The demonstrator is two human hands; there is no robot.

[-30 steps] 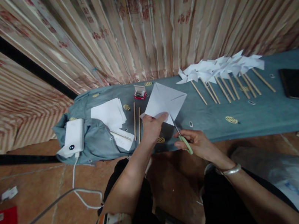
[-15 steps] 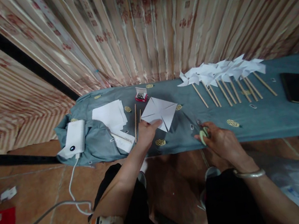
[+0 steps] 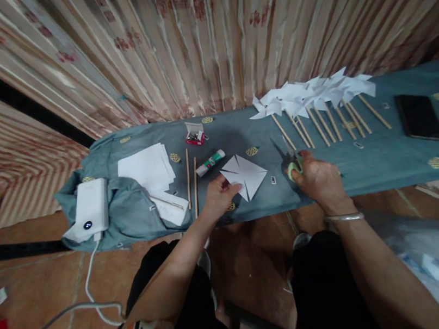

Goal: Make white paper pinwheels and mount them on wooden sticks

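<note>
My left hand (image 3: 221, 194) pinches the left corner of a white paper square (image 3: 249, 174), which has slits cut inward from its corners. My right hand (image 3: 319, 176) is closed around the green handles of a pair of scissors (image 3: 292, 162), whose blades point away from me, low over the cloth. Just behind the paper lies a glue stick (image 3: 211, 163) with a green and white label. Two wooden sticks (image 3: 189, 180) lie left of it. A small red box (image 3: 195, 135) with its lid up holds small metal pieces.
Finished paper pinwheels (image 3: 316, 96) on sticks lie in a row at the back right. A dark phone (image 3: 419, 117) is farther right. White sheets (image 3: 146, 167) and a white power bank (image 3: 91, 205) with a cable are on the left. A pleated curtain (image 3: 201, 41) hangs behind.
The paper square has come lower and nearer to me, uncovering the glue stick. My right hand has moved the scissors forward onto the cloth. The view has shifted a little.
</note>
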